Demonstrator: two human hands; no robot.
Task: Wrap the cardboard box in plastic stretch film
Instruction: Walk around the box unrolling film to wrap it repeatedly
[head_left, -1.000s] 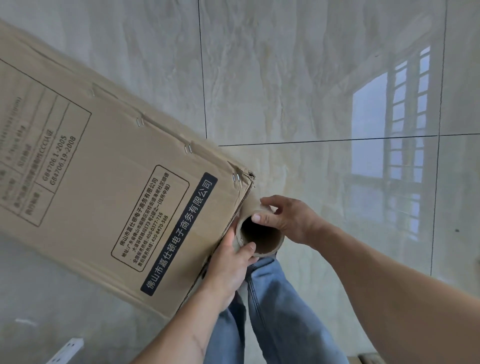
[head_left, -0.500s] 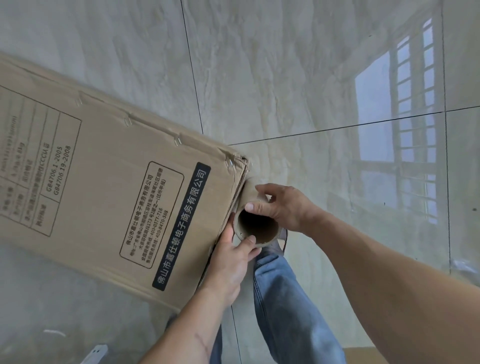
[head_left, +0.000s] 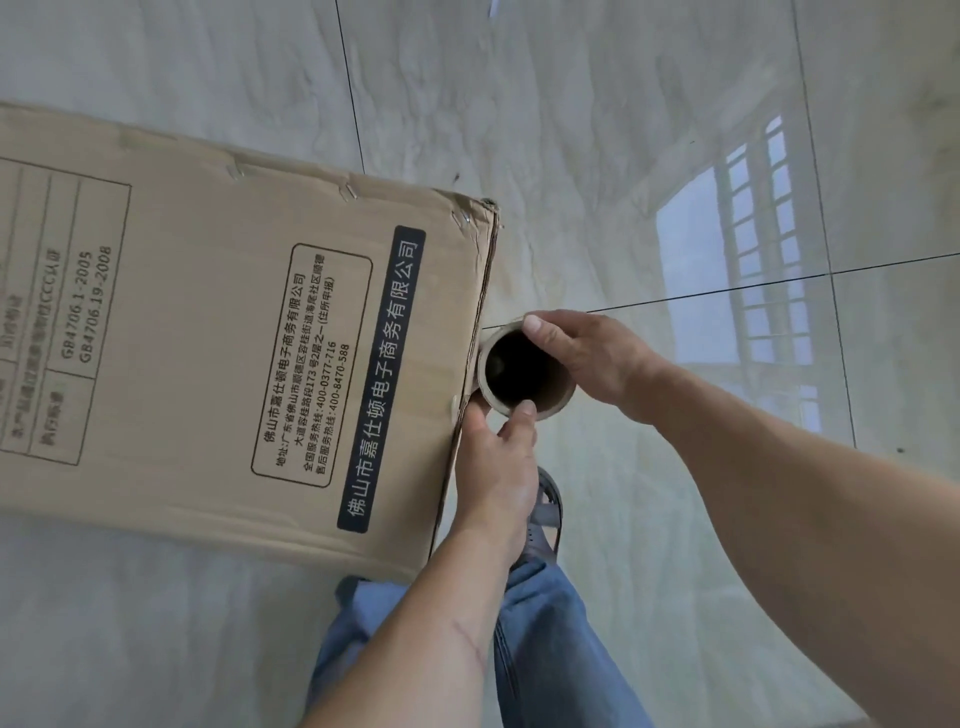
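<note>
Since a second ago both hands are sliding the roll (head_left: 524, 375) further down the box (head_left: 223, 353) edge on the floor, left hand (head_left: 496, 457) and right hand (head_left: 592, 358) gripping its rim, so I'd keep it tight against that corner for tension.

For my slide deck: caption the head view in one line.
Both hands, left hand and right hand, grip a brown cardboard film-roll tube against the end of a printed tan cardboard box.
</note>
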